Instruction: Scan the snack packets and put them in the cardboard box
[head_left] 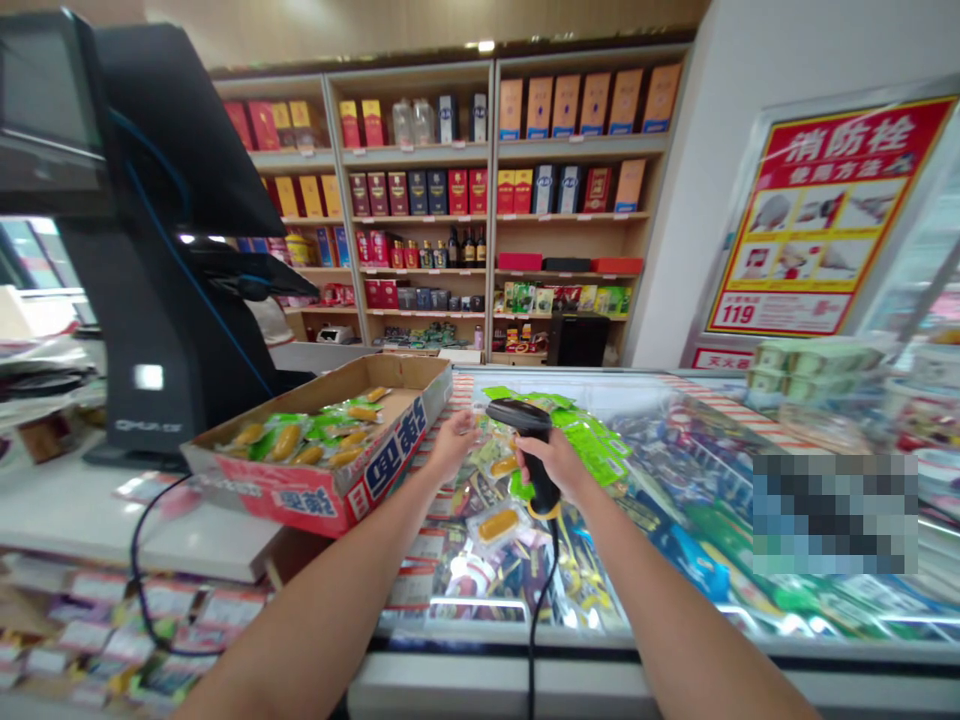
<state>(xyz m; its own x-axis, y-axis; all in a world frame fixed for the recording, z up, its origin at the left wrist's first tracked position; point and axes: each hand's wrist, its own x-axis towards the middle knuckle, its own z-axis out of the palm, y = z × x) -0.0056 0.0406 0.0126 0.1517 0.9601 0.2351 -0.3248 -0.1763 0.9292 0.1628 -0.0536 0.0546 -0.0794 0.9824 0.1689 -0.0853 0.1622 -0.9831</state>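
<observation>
Right fingers (541,462) wrap scanner (517,414) handle.

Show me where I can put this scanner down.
Bare white counter lies between the register terminal base and the cardboard box, crossed only by a cable. The freezer lid looks free behind the green packets. Crowded: those packets around the left hand and the right hand holding the barcode scanner.

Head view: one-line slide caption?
Right hand grips a barcode scanner over a freezer; left hand beside a cardboard box of snack packets.
</observation>
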